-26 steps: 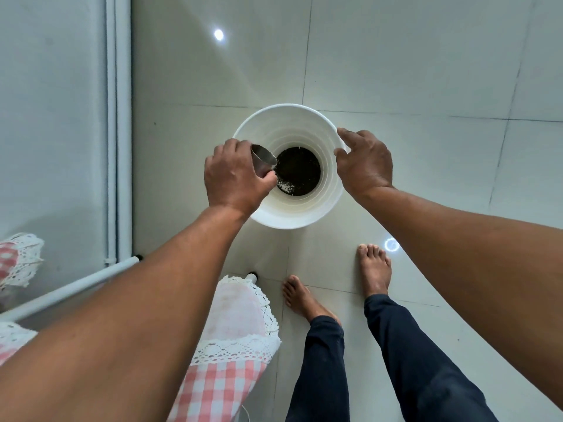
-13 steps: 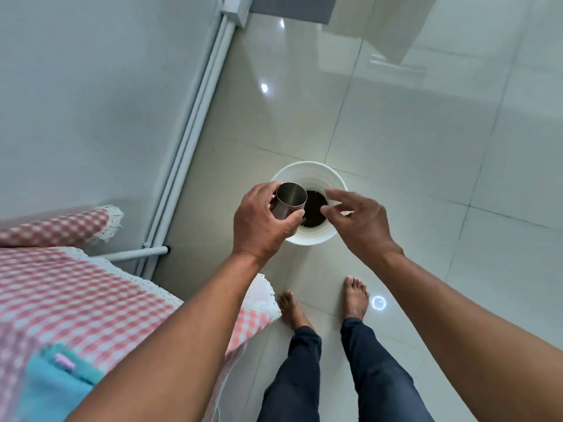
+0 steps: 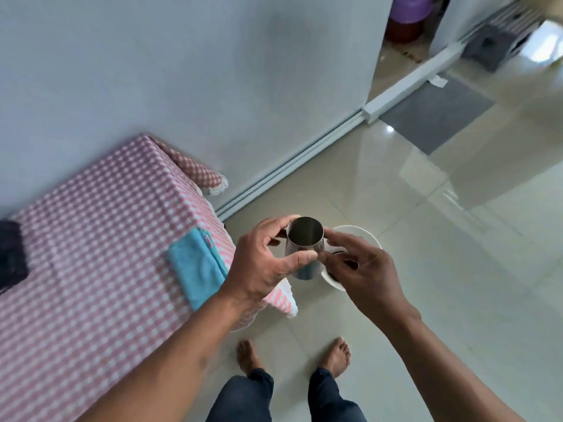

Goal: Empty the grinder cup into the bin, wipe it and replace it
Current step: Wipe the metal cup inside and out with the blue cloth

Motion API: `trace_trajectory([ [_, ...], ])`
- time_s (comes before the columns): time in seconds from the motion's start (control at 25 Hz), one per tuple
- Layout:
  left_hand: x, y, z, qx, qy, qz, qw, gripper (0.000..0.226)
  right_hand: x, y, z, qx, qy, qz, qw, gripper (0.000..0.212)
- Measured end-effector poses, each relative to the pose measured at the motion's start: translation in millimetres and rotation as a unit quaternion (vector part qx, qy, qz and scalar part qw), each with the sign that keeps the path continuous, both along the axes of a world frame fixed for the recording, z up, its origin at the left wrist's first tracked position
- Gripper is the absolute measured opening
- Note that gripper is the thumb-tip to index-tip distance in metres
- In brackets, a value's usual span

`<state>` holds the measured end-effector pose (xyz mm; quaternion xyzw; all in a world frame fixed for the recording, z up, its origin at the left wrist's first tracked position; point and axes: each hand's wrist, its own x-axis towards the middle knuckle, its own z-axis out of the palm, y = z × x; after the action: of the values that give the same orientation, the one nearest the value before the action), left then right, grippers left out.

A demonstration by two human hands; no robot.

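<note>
My left hand point(image 3: 262, 263) keeps its grip clamped on the steel grinder cup point(image 3: 304, 248), thumb across its side, mouth up and showing bare metal inside. My right hand point(image 3: 362, 269) touches the cup's far side with loose fingertips point(image 3: 330, 236), holding nothing itself. The cup hangs above the white bin point(image 3: 370, 239) on the floor. Left, a blue cloth point(image 3: 196, 266) lies on the checked tabletop point(image 3: 91, 239).

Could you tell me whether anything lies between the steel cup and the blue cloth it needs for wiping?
Nothing visible does. The left hand holds the cup upright above the bin, right hand at its side. The blue cloth lies on the checked tablecloth just left of that hand, with nothing on it.
</note>
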<state>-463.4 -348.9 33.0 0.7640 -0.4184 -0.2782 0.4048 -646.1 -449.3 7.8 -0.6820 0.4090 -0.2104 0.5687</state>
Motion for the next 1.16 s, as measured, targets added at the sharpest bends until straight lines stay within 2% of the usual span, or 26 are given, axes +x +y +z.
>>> trace_trajectory([
  [0.28,61.1,124.3,46.0,-0.034,0.083,0.083,0.993,0.061,86.1,74.0,62.2,-0.042,0.004,0.143,0.989,0.043],
  [0.44,111.2,213.1,51.8,-0.040,0.095,0.130,0.986,0.064,152.6,144.2,67.5,-0.028,-0.005,0.197,0.980,0.043],
  [0.68,177.7,337.8,31.3,-0.024,0.127,0.193,0.973,0.069,247.0,250.1,54.6,-0.085,0.020,0.289,0.953,0.043],
  [0.88,211.1,371.4,4.2,0.006,0.153,0.187,0.970,0.069,285.1,288.1,29.4,-0.103,0.071,0.305,0.944,0.040],
  [1.16,224.6,356.4,-34.1,0.025,0.182,0.211,0.960,0.066,308.8,275.9,1.3,-0.115,0.127,0.322,0.931,0.042],
])
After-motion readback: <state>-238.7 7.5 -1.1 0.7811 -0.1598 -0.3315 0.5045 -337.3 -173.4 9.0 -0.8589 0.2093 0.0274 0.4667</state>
